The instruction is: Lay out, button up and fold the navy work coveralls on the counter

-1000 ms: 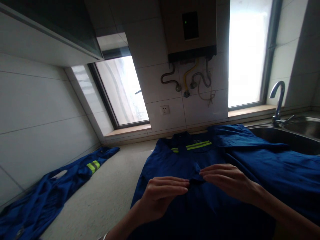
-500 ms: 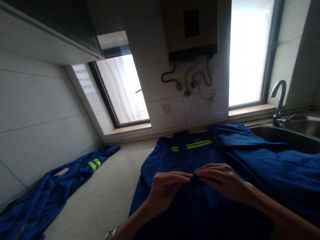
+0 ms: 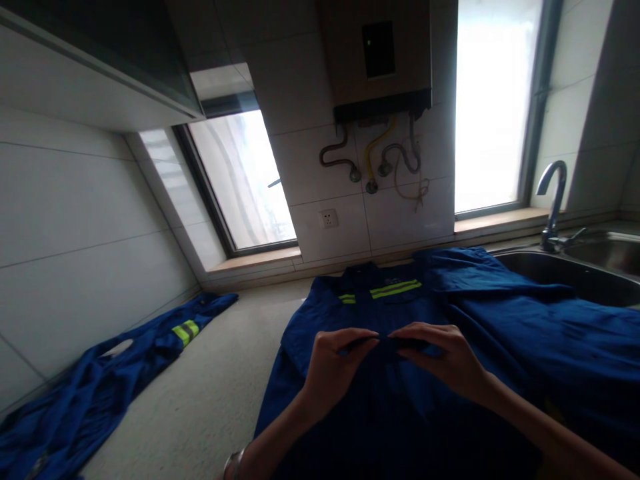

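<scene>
A dark blue work jacket point(image 3: 320, 313) with yellow-green reflective strips lies spread over the counter, its collar toward the wall. Above the middle of its front, my left hand point(image 3: 333, 367) and my right hand point(image 3: 447, 353) face each other with fingertips nearly meeting. Each pinches a bit of the jacket's front between thumb and fingers. Dark cloth shows in the small gap between the fingertips; whether a button or snap is there is too dark to tell. A bracelet point(image 3: 235, 462) is on my left wrist.
Another blue garment point(image 3: 145, 360) with a reflective band lies along the left wall on the pale counter point(image 3: 200, 387). At the right are a sink point(image 3: 530, 267) and a faucet point(image 3: 553, 200). A water heater point(image 3: 383, 60) with hoses hangs on the tiled wall, above a socket point(image 3: 328, 218).
My fingers have shifted on the jacket's front, the thumbs now more apart from the fingers and the left fingertips slightly higher. The view has moved slightly; the jacket lies the same.
</scene>
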A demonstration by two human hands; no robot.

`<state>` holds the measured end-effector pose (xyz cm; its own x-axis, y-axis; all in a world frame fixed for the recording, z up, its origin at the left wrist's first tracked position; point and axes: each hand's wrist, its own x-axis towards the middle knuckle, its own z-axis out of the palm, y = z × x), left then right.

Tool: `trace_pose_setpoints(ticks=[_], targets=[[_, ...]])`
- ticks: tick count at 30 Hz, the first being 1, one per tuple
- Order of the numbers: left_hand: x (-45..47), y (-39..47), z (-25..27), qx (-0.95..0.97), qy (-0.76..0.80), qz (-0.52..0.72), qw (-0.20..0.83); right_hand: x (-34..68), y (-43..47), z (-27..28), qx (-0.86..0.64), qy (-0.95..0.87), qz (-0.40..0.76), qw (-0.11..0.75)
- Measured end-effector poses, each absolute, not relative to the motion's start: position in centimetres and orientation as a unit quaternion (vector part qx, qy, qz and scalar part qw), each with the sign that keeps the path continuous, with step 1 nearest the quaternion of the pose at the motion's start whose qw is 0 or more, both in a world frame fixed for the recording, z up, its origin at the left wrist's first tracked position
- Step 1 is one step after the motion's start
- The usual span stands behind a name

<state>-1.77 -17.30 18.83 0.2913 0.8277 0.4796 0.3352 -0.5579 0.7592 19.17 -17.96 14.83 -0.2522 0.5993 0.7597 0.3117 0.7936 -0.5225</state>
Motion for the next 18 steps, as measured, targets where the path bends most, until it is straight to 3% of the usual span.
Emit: trace_pose_setpoints(ticks=[10, 18], targets=[[-3.5, -15.7, 18.7, 0.756, 0.359, 0.455, 0.306, 20.8, -17.3, 14.3, -0.295, -0.791, 0.153, 0.514], [-5.2, -15.0, 18.8, 0.785, 0.345, 0.336, 0.39, 20.9, -17.2, 15.1, -0.296, -0.81, 0.157, 0.481]])
